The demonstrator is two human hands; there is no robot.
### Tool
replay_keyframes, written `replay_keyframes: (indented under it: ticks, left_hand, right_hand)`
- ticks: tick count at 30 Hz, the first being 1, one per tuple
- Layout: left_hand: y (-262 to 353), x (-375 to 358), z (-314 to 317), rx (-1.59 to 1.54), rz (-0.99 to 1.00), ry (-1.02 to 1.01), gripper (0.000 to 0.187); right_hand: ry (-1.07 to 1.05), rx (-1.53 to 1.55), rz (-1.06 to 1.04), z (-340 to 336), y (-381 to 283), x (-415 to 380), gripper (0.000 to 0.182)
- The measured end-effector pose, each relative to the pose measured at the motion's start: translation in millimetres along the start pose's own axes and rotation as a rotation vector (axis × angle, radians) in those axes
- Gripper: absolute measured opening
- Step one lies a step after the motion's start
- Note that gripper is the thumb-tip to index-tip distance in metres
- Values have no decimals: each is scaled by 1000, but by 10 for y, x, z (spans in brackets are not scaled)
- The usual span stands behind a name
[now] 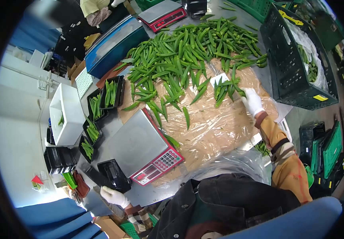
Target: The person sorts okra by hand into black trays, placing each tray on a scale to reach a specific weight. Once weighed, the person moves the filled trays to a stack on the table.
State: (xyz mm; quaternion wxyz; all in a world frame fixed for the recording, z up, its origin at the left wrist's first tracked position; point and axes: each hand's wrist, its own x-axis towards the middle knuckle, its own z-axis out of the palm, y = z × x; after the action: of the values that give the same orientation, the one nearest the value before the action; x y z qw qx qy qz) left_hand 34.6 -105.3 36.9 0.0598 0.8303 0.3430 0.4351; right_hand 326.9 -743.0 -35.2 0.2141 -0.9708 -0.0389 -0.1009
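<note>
My right hand (253,102), in a white glove, is at the right edge of the okra pile, its fingers closed around the stem ends of a few okra pods (223,91). The large okra heap (188,49) spreads over plastic-covered brown cardboard (208,123). My left hand (115,197), also gloved, is low on the left with its fingers closed at the edge of a black plastic tray (93,175); its fingertips are partly hidden. Another black tray (115,175) lies beside it, left of a red-and-silver scale (136,139).
Several okra-filled black trays (110,93) stand left of the scale, by a white foam box (66,113) and stacked black trays (59,160). A dark green crate (299,79) stands at the right. Across the table are a second scale (162,16) and another person (96,12).
</note>
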Motion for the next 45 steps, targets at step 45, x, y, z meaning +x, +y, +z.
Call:
replay_keyframes:
  ticks: [45]
  left_hand:
    - [5114, -2407, 2606, -177, 752, -1192, 40]
  right_hand:
    - [-284, 17, 707, 446, 196, 1299, 80]
